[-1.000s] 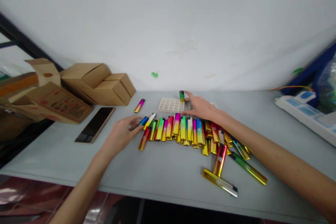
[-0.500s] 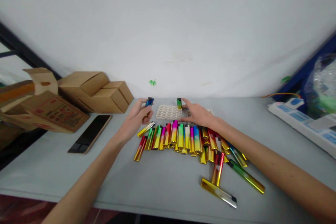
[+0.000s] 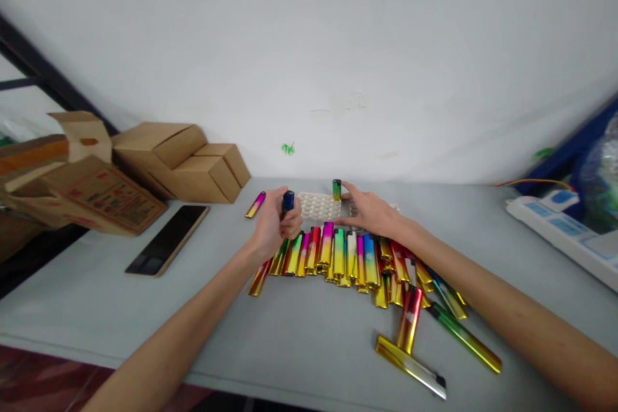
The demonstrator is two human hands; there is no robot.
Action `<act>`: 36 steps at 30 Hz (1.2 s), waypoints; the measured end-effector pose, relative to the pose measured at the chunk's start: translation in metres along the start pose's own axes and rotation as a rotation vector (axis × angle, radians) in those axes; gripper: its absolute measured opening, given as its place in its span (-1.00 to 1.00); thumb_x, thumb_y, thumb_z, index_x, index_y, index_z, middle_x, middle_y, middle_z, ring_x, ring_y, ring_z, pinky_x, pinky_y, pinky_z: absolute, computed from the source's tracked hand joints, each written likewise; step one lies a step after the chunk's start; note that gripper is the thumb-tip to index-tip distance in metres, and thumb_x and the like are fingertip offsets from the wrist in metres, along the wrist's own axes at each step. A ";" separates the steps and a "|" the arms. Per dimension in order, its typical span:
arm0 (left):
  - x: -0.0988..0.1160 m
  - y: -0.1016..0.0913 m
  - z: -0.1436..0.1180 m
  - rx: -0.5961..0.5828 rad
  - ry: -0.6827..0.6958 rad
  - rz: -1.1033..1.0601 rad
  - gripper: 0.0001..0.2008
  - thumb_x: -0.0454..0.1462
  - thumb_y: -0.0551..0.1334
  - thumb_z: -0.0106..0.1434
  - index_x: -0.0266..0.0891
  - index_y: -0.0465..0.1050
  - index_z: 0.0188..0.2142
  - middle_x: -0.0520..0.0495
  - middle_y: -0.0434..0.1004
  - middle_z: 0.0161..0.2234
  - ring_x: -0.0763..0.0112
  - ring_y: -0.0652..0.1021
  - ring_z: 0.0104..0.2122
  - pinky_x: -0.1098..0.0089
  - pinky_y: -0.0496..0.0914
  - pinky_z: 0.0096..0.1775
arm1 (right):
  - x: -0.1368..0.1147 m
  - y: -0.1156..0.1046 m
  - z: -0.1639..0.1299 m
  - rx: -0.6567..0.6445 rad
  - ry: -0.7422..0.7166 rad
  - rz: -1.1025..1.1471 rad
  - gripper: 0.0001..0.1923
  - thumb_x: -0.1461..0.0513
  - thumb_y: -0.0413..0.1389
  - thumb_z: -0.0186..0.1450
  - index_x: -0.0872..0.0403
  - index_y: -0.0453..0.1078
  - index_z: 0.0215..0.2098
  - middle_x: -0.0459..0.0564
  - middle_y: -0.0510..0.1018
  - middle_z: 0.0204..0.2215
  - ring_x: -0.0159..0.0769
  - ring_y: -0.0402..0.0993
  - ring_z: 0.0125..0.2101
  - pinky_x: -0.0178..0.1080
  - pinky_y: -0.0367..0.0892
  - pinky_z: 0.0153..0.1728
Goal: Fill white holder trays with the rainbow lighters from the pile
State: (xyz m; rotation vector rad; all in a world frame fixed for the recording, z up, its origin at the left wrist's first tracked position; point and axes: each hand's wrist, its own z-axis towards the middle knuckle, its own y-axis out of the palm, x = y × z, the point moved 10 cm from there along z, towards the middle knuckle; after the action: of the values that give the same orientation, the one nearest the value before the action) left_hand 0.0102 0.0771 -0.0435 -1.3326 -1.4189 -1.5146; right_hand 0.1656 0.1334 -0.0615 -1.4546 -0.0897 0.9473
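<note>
My left hand is closed around a blue lighter, its dark top poking out above the fist. My right hand spreads its thumb and forefinger at the pale dimpled tray. The forefinger reaches the side of a green lighter that stands upright at the tray's edge; the thumb is low, near the front of the tray. In front of both hands lies a heap of shiny lighters in metallic colours. A purple and yellow lighter lies left of my left hand.
Cardboard boxes and a phone are on the left. A white power strip lies at the right. Near the front, a silver and gold lighter, a red one and a green and gold one lie loose. A wall backs the table.
My left hand has moved right, toward the tray, with the blue lighter, uncovering the purple and yellow lighter and covering a gold one. My right hand stays by the green lighter. The view has shifted slightly.
</note>
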 end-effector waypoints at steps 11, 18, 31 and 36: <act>-0.008 -0.004 0.000 0.042 -0.013 -0.009 -0.51 0.04 0.07 0.27 -0.15 0.06 -0.67 0.20 -0.21 -0.72 0.60 -0.10 -0.74 0.51 -0.14 -0.68 | 0.000 -0.002 0.000 0.015 -0.005 0.026 -0.02 -0.05 0.27 0.24 0.18 0.01 0.45 0.34 0.52 0.16 0.28 0.50 0.10 0.16 0.40 0.03; 0.005 -0.001 -0.002 0.041 0.032 -0.058 -0.51 0.18 0.12 0.29 -0.20 0.35 -0.35 0.17 0.08 -0.61 0.59 0.05 -0.70 0.55 -0.01 -0.67 | -0.007 -0.005 -0.002 0.005 -0.003 0.021 -0.03 -0.05 0.26 0.25 0.19 0.01 0.44 0.35 0.55 0.13 0.22 0.54 0.05 0.09 0.40 0.00; 0.024 0.008 0.023 0.092 0.206 0.108 -0.68 -0.13 0.44 0.19 -0.23 0.56 -0.12 -0.04 0.52 -0.20 0.43 0.54 -0.25 0.34 0.52 -0.17 | -0.005 -0.005 -0.001 0.030 0.000 0.047 0.00 -0.06 0.28 0.23 0.12 -0.01 0.46 0.29 0.61 0.04 0.17 0.56 -0.03 0.01 0.40 -0.10; 0.032 0.006 0.041 0.138 0.319 0.414 -0.68 -0.19 0.51 0.07 -0.24 0.59 -0.19 -0.12 0.68 -0.21 0.28 0.63 -0.20 0.29 0.51 -0.11 | -0.004 -0.005 -0.001 0.033 0.018 0.035 -0.01 -0.07 0.31 0.22 0.11 0.02 0.43 0.27 0.62 -0.01 0.14 0.56 -0.06 -0.04 0.40 -0.11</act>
State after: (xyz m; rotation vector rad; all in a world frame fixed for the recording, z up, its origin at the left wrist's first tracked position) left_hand 0.0173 0.1209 -0.0158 -1.1517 -0.9583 -1.2601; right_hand 0.1664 0.1313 -0.0553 -1.4379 -0.0353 0.9593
